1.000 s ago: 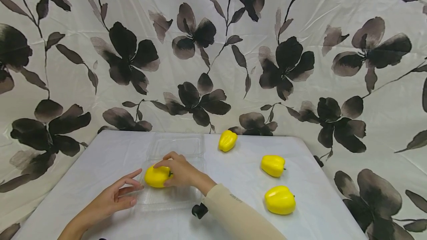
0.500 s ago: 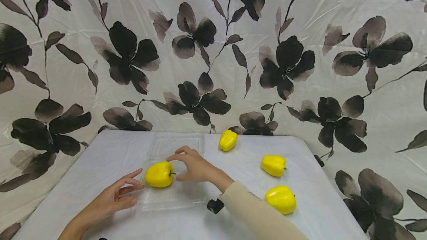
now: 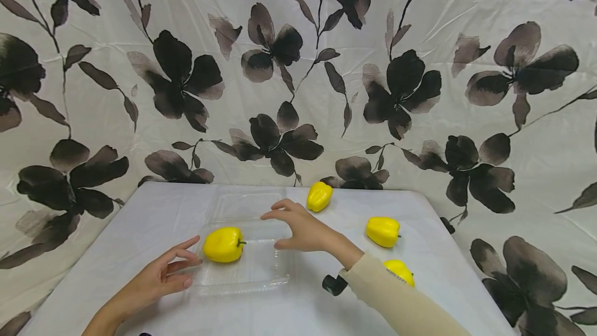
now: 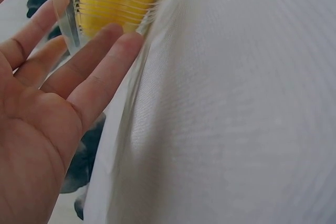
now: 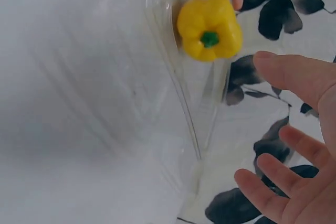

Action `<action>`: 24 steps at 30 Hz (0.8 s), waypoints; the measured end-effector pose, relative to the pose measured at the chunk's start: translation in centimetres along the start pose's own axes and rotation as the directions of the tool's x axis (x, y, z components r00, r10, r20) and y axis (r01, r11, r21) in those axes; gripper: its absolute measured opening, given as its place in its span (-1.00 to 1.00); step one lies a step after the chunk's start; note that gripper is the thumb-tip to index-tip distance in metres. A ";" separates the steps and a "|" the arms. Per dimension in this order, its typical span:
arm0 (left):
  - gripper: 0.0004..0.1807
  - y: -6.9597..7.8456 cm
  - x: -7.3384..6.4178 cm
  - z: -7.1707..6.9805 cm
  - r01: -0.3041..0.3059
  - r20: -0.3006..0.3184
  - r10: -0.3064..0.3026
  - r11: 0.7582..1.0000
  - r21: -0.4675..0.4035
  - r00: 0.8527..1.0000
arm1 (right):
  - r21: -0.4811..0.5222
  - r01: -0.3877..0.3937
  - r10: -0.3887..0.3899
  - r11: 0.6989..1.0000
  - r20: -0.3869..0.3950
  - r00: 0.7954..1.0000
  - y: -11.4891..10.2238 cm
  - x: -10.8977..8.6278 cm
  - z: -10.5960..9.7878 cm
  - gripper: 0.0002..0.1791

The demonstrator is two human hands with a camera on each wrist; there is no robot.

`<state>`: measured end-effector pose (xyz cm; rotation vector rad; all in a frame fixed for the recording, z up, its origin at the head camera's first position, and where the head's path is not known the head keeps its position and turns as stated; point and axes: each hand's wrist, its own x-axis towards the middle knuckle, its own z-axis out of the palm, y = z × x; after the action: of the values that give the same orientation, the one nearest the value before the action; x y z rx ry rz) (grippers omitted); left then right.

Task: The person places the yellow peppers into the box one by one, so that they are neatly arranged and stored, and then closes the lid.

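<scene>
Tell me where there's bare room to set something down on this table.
Free: in the clear plastic container, right of its yellow bell pepper; the white cloth-covered tabletop beyond the left hand, left of the container. Crowded: the tabletop's right half, with three more yellow bell peppers and the beige sleeve.

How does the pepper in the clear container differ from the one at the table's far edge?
The boxed pepper lies in the clear container; the far pepper rests directly on the table.
In the head view, the boxed pepper shows its stem, pointing right; the far pepper shows none.
The boxed pepper also looks larger there than the far pepper, perhaps only because it is nearer.
Both are yellow, glossy and not gripped.
</scene>
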<state>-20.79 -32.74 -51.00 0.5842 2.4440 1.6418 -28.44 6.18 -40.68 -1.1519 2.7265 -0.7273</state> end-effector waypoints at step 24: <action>-0.57 0.1 0.1 0.0 0.074 -0.006 -0.074 0.997 -0.014 0.997 | -0.052 -0.048 0.044 0.997 -0.077 0.996 6.0 -11.1 -5.4 -0.27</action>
<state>-20.83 -32.65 -50.88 0.4810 2.4265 1.6333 -25.91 19.60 -39.79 -1.0900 2.8418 -0.7103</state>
